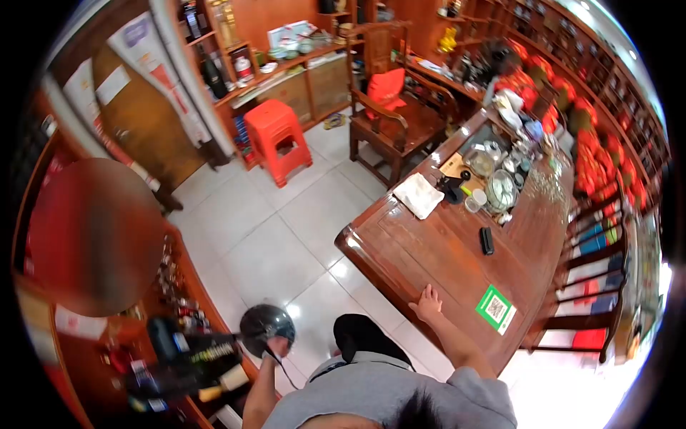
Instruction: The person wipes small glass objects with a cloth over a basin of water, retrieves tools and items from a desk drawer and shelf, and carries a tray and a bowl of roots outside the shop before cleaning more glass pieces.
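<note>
My right hand [428,304] rests on the near edge of the brown wooden table [407,250], fingers stretched out and nothing in them. Low on the left, my left hand [277,347] is at the lower edge of a dark, glossy round object [267,327]. Its fingers look curled and are partly hidden. A thin black cord [287,373] hangs down beside this hand; what the hand grips is not clear. To the right of my right hand lies a green-and-white QR code card [496,309] on the tabletop.
A white cloth [419,196], a black case [486,241] and glass teaware [501,189] are on the table. Beyond stand a red plastic stool [277,141] and a wooden armchair [400,118]. Bottles [204,357] crowd the left cabinet; chairs [593,300] line the right side.
</note>
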Motion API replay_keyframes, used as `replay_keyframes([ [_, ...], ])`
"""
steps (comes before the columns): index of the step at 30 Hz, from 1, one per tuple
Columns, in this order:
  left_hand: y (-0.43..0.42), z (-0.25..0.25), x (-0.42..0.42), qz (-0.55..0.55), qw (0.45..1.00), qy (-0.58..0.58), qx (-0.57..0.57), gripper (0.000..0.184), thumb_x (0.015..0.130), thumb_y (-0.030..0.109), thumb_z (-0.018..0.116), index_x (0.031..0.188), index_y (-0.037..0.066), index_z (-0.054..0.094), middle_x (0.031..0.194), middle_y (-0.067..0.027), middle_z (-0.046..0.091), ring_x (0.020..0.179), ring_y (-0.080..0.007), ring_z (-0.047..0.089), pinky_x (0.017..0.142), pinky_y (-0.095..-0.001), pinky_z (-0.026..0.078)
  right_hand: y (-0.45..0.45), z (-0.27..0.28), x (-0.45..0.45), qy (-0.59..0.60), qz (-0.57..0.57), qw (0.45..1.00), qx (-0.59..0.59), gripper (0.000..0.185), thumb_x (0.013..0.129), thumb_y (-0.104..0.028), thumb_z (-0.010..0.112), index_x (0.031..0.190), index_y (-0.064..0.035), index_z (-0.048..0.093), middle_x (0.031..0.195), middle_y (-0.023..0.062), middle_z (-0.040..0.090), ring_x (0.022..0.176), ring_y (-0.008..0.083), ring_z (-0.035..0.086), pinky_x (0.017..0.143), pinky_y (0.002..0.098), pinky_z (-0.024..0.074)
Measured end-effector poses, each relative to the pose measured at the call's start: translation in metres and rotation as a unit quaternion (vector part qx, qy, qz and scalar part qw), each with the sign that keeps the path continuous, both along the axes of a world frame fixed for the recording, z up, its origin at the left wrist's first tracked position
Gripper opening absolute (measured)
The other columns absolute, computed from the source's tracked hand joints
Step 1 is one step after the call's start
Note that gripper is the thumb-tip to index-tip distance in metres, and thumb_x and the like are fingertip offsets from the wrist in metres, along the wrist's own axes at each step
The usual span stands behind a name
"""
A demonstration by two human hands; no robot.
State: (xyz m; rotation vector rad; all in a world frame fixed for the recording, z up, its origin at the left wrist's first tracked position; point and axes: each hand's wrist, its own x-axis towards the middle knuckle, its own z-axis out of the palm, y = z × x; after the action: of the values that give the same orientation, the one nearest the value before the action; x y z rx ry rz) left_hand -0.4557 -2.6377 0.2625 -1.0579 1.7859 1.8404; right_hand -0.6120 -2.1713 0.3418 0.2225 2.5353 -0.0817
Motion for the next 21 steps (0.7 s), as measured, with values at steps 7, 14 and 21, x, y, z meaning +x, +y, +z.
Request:
replay_keyframes([
  [7,-0.062,0.036,-0.327,-0.026,0.998,0.064,-0.015,0.018,0.078,0.014,0.053,0.091,0.001,0.052,0.07,-0.0109,0.056,0.058,-0.0191,0.057,0.048,-0.0287,0.048,-0.036,0.055,-0.09,-0.086,-0.165,0.982,-0.033,0.056,0.076,-0.046,0.048,0.106,0.0007,0.05,0.121,0.016,0.038,0.109,0.0272,0.041,0.09,0.0373,0.0341],
  [14,-0.198,0.016,-0.354,-0.051,0.983,-0.155,-0.083,0.012,0.075,0.011,0.047,0.081,0.002,0.051,0.066,-0.0117,0.054,0.052,-0.0213,0.054,0.041,-0.0333,0.045,-0.041,-0.002,-0.307,0.346,-0.392,0.848,-0.089,0.037,0.078,-0.034,0.05,0.094,-0.0002,0.053,0.103,0.0186,0.05,0.098,0.0337,0.046,0.082,0.0404,0.0382],
  [21,-0.264,0.005,-0.465,-0.131,0.938,-0.287,-0.146,0.012,0.074,0.017,0.046,0.075,0.006,0.052,0.069,-0.0116,0.057,0.058,-0.0235,0.055,0.048,-0.0386,0.045,-0.038,-0.054,-0.4,0.325,-0.559,0.749,0.139,0.043,0.076,-0.043,0.05,0.089,-0.0023,0.051,0.092,0.0157,0.049,0.091,0.0297,0.047,0.078,0.0399,0.0375],
])
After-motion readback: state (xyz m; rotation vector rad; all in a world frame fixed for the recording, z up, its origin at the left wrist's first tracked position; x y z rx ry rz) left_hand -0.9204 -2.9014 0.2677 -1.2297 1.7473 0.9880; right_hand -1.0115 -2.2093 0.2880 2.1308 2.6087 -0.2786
